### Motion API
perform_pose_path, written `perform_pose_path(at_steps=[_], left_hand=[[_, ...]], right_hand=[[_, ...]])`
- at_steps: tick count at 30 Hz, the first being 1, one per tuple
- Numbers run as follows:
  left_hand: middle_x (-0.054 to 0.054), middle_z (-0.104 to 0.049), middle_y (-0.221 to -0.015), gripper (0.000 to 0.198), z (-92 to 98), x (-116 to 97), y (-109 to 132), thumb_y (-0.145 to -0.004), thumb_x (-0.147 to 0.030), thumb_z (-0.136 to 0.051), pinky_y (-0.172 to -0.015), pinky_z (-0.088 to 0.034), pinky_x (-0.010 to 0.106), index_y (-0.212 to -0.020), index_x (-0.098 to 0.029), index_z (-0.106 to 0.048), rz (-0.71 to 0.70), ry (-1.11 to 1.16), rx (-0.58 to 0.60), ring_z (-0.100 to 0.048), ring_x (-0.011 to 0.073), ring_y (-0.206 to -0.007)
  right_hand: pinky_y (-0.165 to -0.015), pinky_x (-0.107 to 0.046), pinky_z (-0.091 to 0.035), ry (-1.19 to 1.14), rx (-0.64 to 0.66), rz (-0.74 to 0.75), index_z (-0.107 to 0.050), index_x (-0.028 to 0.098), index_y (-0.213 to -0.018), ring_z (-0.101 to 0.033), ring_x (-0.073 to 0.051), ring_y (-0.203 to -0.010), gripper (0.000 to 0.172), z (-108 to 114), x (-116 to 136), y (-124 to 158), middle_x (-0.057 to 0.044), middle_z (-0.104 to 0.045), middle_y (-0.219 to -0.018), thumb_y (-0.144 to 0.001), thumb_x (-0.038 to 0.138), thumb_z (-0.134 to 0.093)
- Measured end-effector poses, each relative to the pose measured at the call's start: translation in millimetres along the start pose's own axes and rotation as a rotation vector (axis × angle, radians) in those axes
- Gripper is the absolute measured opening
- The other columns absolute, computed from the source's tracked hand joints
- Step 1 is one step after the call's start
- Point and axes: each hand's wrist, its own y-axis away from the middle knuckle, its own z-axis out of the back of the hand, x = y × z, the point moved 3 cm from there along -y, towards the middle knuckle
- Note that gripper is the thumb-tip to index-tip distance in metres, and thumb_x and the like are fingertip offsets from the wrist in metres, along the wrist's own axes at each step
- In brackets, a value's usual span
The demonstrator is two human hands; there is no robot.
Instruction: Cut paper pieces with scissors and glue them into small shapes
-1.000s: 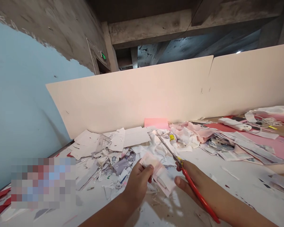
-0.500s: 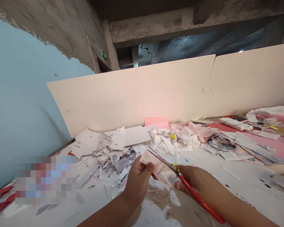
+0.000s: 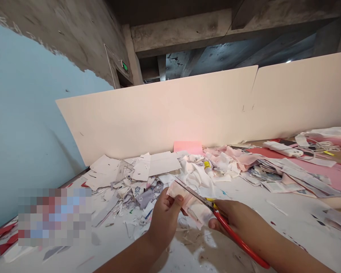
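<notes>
Between thumb and fingers, my left hand (image 3: 167, 212) pinches a small pale pink piece of fabric (image 3: 191, 206) with light patches on it. My right hand (image 3: 235, 220) is wrapped round the handles of a pair of scissors (image 3: 230, 231), one handle long and red, a bit of yellow showing at the other. The metal blades point up and left and lie along the upper edge of the pink piece. They look nearly closed; whether fabric sits between them I cannot tell. Both hands are above the white table (image 3: 187, 254).
Paper and fabric scraps (image 3: 142, 195) are heaped behind my left hand. White sheets (image 3: 159, 165) lean near the upright board (image 3: 159, 117). A yellow-banded item (image 3: 207, 165) lies among white cloth. Fabric strips (image 3: 290, 174) and a white power strip (image 3: 282, 149) lie at the right.
The scissors and my right hand have shifted very slightly left along the pink fabric. My left hand keeps its pinch in nearly the same place.
</notes>
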Motion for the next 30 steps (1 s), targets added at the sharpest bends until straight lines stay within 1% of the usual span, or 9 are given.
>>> perform_pose_path(at_steps=[3,6,9,15,20,22,25,30], left_hand=[[-0.003,-0.054,-0.055,0.023,-0.4,0.0,0.1,-0.071,-0.035,-0.057,-0.049,-0.038,0.019,-0.081,-0.015,-0.055,0.006,0.000,0.011,-0.051,0.0091,-0.049],[-0.003,-0.054,-0.055,0.022,-0.2,0.0,0.3,-0.071,-0.034,-0.057,-0.049,-0.038,0.018,-0.082,-0.015,-0.054,0.016,-0.009,0.006,-0.051,0.0086,-0.049],[-0.003,-0.055,-0.055,0.022,-0.5,-0.4,0.7,-0.072,-0.034,-0.056,-0.049,-0.038,0.018,-0.083,-0.015,-0.053,0.028,-0.013,0.008,-0.050,0.0082,-0.049],[-0.002,-0.055,-0.055,0.024,-1.4,0.6,0.9,-0.070,-0.035,-0.058,-0.047,-0.038,0.019,-0.082,-0.014,-0.055,0.022,0.037,0.018,-0.050,0.0085,-0.048],[-0.003,-0.054,-0.054,0.024,-1.4,1.8,1.1,-0.071,-0.036,-0.058,-0.048,-0.038,0.019,-0.082,-0.014,-0.054,0.022,0.049,0.037,-0.049,0.0085,-0.047],[-0.002,-0.056,-0.056,0.024,-1.7,1.3,1.4,-0.071,-0.035,-0.057,-0.048,-0.039,0.019,-0.083,-0.014,-0.055,0.026,0.067,0.044,-0.049,0.0084,-0.048],[-0.001,-0.058,-0.060,0.024,-2.1,0.5,1.6,-0.070,-0.034,-0.059,-0.049,-0.039,0.019,-0.083,-0.014,-0.055,0.041,0.085,0.035,-0.050,0.0086,-0.051],[-0.001,-0.058,-0.058,0.026,-2.0,0.8,1.5,-0.068,-0.036,-0.061,-0.047,-0.037,0.018,-0.080,-0.014,-0.056,0.043,0.084,0.018,-0.049,0.0087,-0.049]], right_hand=[[-0.044,-0.021,-0.026,-0.012,0.009,-0.007,-0.042,0.021,-0.062,-0.046,-0.015,-0.051,0.037,0.2,-0.1,0.1,-0.001,-0.056,-0.058,-0.074,0.056,-0.039],[-0.044,-0.021,-0.027,-0.014,0.004,0.006,-0.042,0.021,-0.062,-0.045,-0.014,-0.050,0.036,-0.9,-0.8,-0.9,-0.001,-0.056,-0.059,-0.074,0.054,-0.040],[-0.043,-0.021,-0.026,-0.004,0.003,-0.011,-0.041,0.020,-0.060,-0.043,-0.013,-0.049,0.035,-2.0,-2.1,-1.4,0.000,-0.054,-0.057,-0.074,0.053,-0.041],[-0.042,-0.020,-0.024,-0.032,-0.004,-0.021,-0.043,0.020,-0.057,-0.041,-0.012,-0.047,0.030,-0.7,-1.7,-2.2,0.000,-0.052,-0.054,-0.073,0.046,-0.045],[-0.042,-0.020,-0.024,-0.046,0.000,-0.018,-0.044,0.020,-0.057,-0.040,-0.011,-0.046,0.031,-0.6,-4.4,-1.8,0.001,-0.051,-0.053,-0.073,0.046,-0.045],[-0.042,-0.020,-0.024,-0.028,-0.007,-0.025,-0.043,0.020,-0.056,-0.039,-0.011,-0.046,0.030,-0.1,-4.9,-1.2,0.001,-0.050,-0.053,-0.072,0.045,-0.046],[-0.041,-0.020,-0.023,-0.018,-0.004,-0.041,-0.042,0.020,-0.056,-0.038,-0.011,-0.044,0.030,0.9,-3.8,-0.6,0.001,-0.049,-0.052,-0.072,0.046,-0.046],[-0.041,-0.020,-0.024,-0.033,0.013,-0.035,-0.045,0.020,-0.056,-0.039,-0.011,-0.045,0.030,2.1,-1.4,-1.2,0.001,-0.050,-0.052,-0.072,0.045,-0.047]])
